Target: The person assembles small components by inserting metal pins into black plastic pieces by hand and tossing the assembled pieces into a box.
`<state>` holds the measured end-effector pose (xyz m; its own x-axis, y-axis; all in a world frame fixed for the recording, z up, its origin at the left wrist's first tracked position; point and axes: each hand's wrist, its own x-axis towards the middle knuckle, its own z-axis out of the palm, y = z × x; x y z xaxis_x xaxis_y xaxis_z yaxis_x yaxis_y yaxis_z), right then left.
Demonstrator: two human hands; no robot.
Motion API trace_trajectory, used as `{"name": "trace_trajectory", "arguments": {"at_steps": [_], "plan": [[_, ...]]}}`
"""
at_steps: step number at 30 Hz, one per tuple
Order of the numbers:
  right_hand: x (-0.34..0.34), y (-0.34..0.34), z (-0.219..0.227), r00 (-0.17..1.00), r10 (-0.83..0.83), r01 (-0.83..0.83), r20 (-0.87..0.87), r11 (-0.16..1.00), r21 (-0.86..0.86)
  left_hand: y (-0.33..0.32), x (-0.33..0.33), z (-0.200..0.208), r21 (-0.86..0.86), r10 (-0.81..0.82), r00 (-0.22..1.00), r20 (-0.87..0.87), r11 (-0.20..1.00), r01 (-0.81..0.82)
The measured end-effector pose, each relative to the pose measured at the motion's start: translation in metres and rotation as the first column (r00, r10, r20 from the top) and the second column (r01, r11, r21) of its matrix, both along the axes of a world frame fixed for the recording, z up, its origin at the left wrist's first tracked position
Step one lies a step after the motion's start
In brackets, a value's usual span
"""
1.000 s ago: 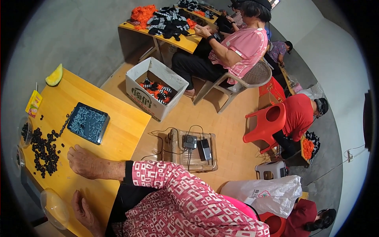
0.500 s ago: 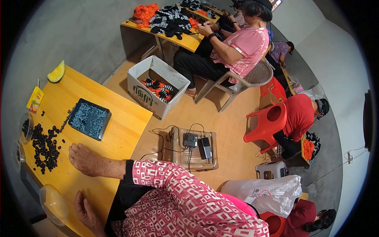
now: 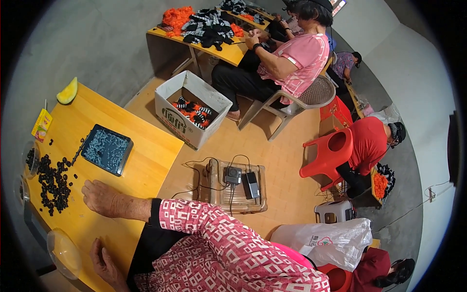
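Note:
Over the yellow wooden table (image 3: 141, 141), my right hand (image 3: 101, 198) rests with its fingers bent down and together; whatever they hold, if anything, is hidden. A heap of small black bead-like pieces (image 3: 53, 187) lies just beyond its fingertips. Beside it is a dark tray (image 3: 108, 148) scattered with tiny pale bits, with a thin black rod (image 3: 78, 152) along its edge. My left hand (image 3: 104, 265) lies at the near edge of the table, thumb apart from loosely curved fingers, seemingly holding nothing. Near it sits a clear plastic bowl (image 3: 64, 253).
A melon slice (image 3: 67, 91) and a yellow packet (image 3: 42, 124) lie on the table's edge. On the floor stand a white carton (image 3: 182, 129) of orange and striped pieces and a clear case (image 3: 238, 204) with cabled devices. Co-workers sit nearby; a red chair (image 3: 331, 158) is behind.
The whole view has shifted slightly, so the table and tray sit a little farther left. Both my hands stay nearly where they were on the table.

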<state>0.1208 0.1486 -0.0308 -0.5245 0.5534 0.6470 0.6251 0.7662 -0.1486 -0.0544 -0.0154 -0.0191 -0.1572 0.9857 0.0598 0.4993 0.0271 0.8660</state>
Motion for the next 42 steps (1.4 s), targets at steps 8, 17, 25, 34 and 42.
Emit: {"name": "trace_trajectory", "arguments": {"at_steps": [8,17,25,34,42], "plan": [[0.003,0.007,0.004,0.997,0.039,-0.038,-0.064,0.999,0.01,-0.003,0.002,0.005,-0.002,0.022,0.993,-0.114,1.0,-0.023],[0.004,0.01,0.003,0.998,0.007,-0.006,-0.063,1.0,0.029,0.003,0.003,0.006,0.002,-0.025,0.998,-0.059,1.0,0.025],[0.003,0.015,-0.012,0.999,0.012,-0.014,-0.031,0.998,-0.054,0.01,0.01,0.017,-0.009,-0.028,0.999,-0.019,1.0,0.027],[-0.003,0.018,-0.017,0.999,0.031,-0.032,-0.012,0.996,-0.078,0.009,0.009,0.015,-0.016,0.002,0.999,0.047,1.0,-0.002],[0.001,0.014,-0.012,0.994,0.054,-0.056,-0.095,0.998,-0.015,0.007,0.011,0.013,-0.033,0.014,0.999,0.037,0.999,-0.013]]}}
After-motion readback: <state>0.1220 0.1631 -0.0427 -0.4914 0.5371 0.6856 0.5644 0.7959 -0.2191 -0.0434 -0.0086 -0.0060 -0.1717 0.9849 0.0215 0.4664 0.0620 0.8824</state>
